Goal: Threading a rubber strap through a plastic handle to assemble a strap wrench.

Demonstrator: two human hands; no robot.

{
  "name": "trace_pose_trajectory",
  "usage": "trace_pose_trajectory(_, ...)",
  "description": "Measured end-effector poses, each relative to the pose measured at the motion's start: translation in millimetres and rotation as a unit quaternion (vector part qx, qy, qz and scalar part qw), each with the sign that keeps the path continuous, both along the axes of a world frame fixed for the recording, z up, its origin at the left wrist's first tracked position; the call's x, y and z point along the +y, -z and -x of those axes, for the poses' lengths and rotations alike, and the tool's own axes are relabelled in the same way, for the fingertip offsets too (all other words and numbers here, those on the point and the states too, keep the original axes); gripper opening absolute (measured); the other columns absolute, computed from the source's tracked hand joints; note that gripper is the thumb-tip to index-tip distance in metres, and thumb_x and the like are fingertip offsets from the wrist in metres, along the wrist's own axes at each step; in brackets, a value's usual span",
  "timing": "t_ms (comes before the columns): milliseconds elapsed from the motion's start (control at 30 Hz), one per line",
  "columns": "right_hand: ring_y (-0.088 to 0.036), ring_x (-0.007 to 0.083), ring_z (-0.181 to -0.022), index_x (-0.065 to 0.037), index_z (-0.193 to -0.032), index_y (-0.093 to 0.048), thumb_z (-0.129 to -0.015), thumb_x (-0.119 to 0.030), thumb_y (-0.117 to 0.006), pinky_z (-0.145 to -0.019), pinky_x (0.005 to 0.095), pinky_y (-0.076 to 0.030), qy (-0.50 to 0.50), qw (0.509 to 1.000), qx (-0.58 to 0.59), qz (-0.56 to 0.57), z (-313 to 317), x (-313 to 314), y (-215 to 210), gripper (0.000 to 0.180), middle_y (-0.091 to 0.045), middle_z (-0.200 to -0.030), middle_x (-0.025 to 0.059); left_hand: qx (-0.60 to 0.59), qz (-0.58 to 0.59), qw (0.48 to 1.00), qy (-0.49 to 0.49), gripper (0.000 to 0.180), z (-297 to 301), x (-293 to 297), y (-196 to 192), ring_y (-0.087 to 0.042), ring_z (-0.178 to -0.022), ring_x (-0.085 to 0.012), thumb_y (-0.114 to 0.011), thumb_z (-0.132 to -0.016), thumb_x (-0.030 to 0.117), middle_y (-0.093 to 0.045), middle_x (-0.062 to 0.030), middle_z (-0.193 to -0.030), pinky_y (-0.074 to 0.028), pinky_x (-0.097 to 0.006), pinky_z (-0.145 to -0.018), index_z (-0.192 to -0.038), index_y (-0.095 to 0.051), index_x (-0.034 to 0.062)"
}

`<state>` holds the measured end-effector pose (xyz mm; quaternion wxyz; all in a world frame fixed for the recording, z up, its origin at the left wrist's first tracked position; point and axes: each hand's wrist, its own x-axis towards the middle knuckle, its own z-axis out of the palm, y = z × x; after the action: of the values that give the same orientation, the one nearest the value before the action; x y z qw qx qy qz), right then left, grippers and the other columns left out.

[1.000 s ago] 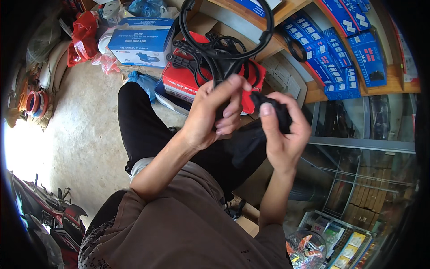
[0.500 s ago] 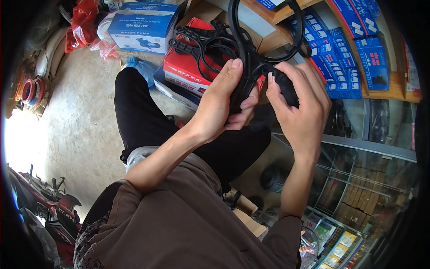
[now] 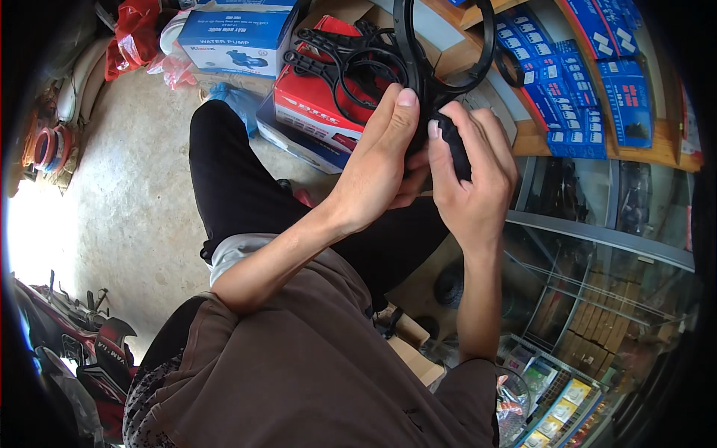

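Observation:
In my left hand (image 3: 385,153) is a black plastic filter wrench (image 3: 405,41), with its large ring pointing up and away from me. My left thumb lies along its neck, and the other fingers curl beneath the handle. My right hand (image 3: 478,160) pinches a bunched black cloth (image 3: 452,145) between thumb and fingers, right against the wrench near the base of its ring. Both hands hide most of the handle.
More black ring wrenches (image 3: 347,71) lie on a red box (image 3: 306,101) just beyond my left hand. A blue and white pump box (image 3: 235,45) stands farther left. On the right are a glass display case (image 3: 590,231) and blue packets (image 3: 575,104) on a wooden shelf.
My right hand with the cloth has moved left, closer to my left hand. The wrench and my left hand have shifted slightly right and up.

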<state>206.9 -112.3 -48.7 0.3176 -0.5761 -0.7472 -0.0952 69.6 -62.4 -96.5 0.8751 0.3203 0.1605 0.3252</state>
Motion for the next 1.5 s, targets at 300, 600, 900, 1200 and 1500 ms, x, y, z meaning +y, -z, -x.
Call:
trace_pose_trajectory(300, -0.065, 0.0317, -0.081, 0.001, -0.109, -0.068, -0.081, 0.001, -0.075, -0.071, 0.0428, -0.052, 0.016, 0.999, 0.036, 0.013, -1, 7, 2, 0.028, -0.062, -0.090, 0.0119, -0.018, 0.019, 1.000, -0.011, 0.041, -4, 0, 2, -0.030, -0.046, -0.0061, -0.030, -0.114, 0.054, -0.041, 0.0008, -0.077, -0.021, -0.021, -0.038, -0.122, -0.048, 0.0174)
trace_pose_trajectory(600, -0.066, 0.0288, -0.077, -0.002, -0.102, -0.069, -0.079, 0.000, -0.078, -0.067, 0.0384, -0.054, 0.060, 0.985, -0.128, -0.099, -49, 19, -12, 0.025, -0.065, -0.087, 0.0098, -0.030, 0.087, 0.995, 0.032, 0.056, -3, -6, 4, -0.026, -0.047, -0.0063, -0.033, -0.111, 0.062, -0.037, 0.0024, -0.071, -0.021, -0.022, -0.041, -0.103, -0.053, 0.0097)
trace_pose_trajectory(900, -0.057, 0.0094, -0.078, 0.004, -0.105, -0.069, -0.095, -0.007, -0.075, -0.072, 0.0260, -0.049, 0.115, 0.968, 0.220, -0.027, -14, -15, -23, 0.016, -0.063, -0.087, 0.0035, -0.124, 0.184, 0.967, 0.128, 0.068, -4, 0, 1, -0.025, -0.041, -0.0053, -0.030, -0.109, 0.067, -0.040, 0.0034, -0.065, -0.021, -0.022, -0.037, -0.086, -0.049, 0.0062)
trace_pose_trajectory(1200, -0.066, 0.0338, -0.088, -0.001, -0.117, -0.065, -0.088, -0.004, -0.076, -0.075, 0.0448, -0.052, 0.105, 0.994, 0.007, 0.010, -3, -7, -6, 0.031, -0.062, -0.098, 0.0138, -0.087, 0.100, 0.990, 0.041, 0.057, -9, -8, 4, -0.026, -0.041, -0.0090, -0.024, -0.113, 0.057, -0.042, 0.0004, -0.069, -0.023, -0.024, -0.038, -0.101, -0.051, 0.0095)
trace_pose_trajectory(1500, -0.063, 0.0314, -0.084, 0.004, -0.113, -0.067, -0.090, 0.001, -0.072, -0.074, 0.0427, -0.051, -0.008, 0.993, 0.063, 0.096, -2, -20, -8, 0.024, -0.060, -0.093, 0.0133, 0.024, -0.033, 0.999, 0.032, 0.040, -2, -4, -1, -0.034, -0.045, -0.0059, -0.028, -0.115, 0.051, -0.045, -0.0016, -0.070, -0.024, -0.021, -0.038, -0.124, -0.043, 0.0147)
